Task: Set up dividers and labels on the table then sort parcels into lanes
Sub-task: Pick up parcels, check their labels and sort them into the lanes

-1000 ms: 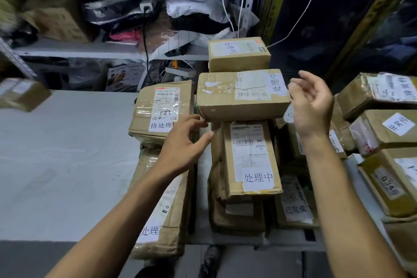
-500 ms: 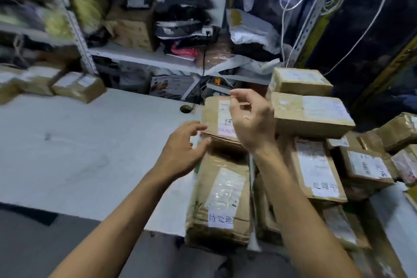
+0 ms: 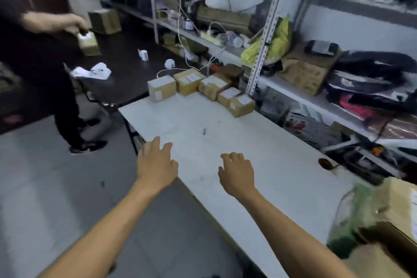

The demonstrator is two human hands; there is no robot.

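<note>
Far left: a second person in dark clothing (image 3: 45, 70) stands on the grey floor (image 3: 52, 198), one hand holding a small brown cardboard box (image 3: 89, 44) with a white label. Beside that person, a dark table (image 3: 126, 79) carries crumpled white paper (image 3: 94, 71) and another brown carton (image 3: 105, 21) at its far end; detail there is blurred.

Left hand (image 3: 155, 162): palm down, fingers spread and relaxed, holding nothing, over the near edge of the long white table (image 3: 259, 165). Whether it touches the surface cannot be told.

Right hand (image 3: 237, 172): palm down, fingers loosely extended, holding nothing, above the white table, just beside the left hand and apart from it.

Parcels: a row of five small brown cardboard parcels (image 3: 200, 90) with white labels sits at the far end of the white table, touching one another, running from the far left corner toward the shelf side. Well apart from both hands. A small dark mark (image 3: 204, 131) lies on the tabletop between the hands and the row.

Right: grey metal shelving (image 3: 266, 36) runs along the table, loaded with a yellow bag (image 3: 277, 40), dark bags (image 3: 374, 70), boxes and white cables.

Lower right corner: large brown cartons (image 3: 392, 214) with a blurred green object (image 3: 352, 216) in front, at the near end of the white table.
</note>
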